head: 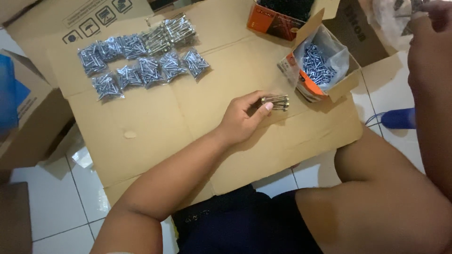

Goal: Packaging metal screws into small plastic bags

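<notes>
A small bundle of screws (277,102) is pinched in the left hand (245,117), its long axis lying horizontal, tips pointed right, above the flattened cardboard (155,122). The right hand (435,19) is raised at the upper corner; its grip cannot be told. An open box of screws (318,63) is just beside the bundle.

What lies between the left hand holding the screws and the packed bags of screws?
Only bare flattened cardboard separates the left hand from the bagged screws, seen in the head view.
</notes>
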